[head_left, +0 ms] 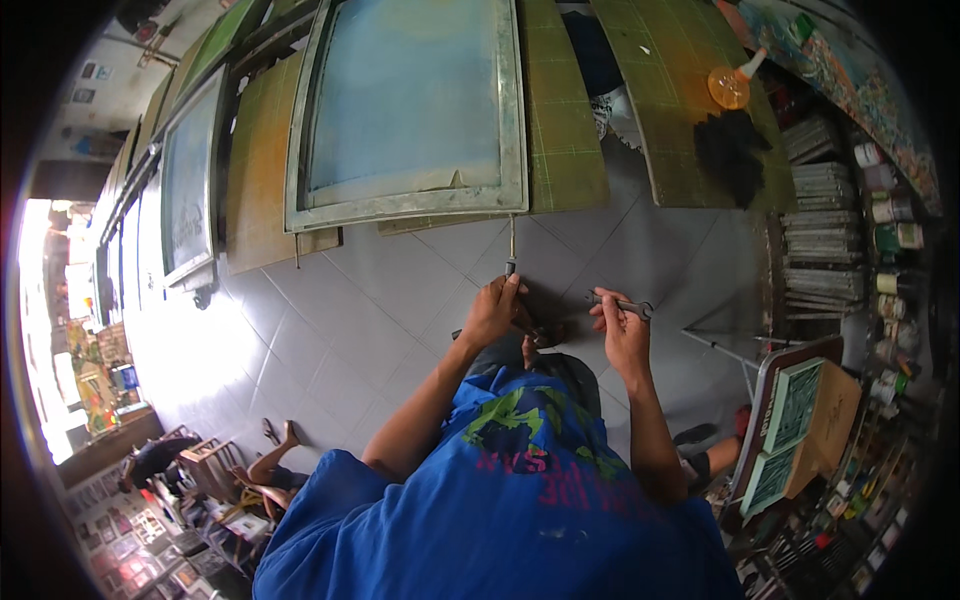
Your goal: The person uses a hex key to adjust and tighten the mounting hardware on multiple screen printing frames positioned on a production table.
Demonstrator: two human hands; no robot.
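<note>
My right hand (624, 330) holds a dark metal wrench (632, 307), its open jaw pointing right, fingers curled around the shaft. My left hand (488, 312) is closed around the lower end of a dark cylindrical piece (511, 267). A thin pale rod (513, 238) runs from that piece up to the near right corner of a screen printing frame (410, 212). The frame has a worn grey rim and a bluish mesh, and rests over a greenish-yellow board (565, 130). What lies inside my left palm is hidden.
Another framed screen (190, 170) stands at the left. A dark cloth (732, 155) and an orange squeeze bottle (730, 88) lie on the right board. Stacked frames (822, 230) and jars (893, 210) line the right side. A stand holds an open box (815, 410). Other people's legs (270, 465) show behind.
</note>
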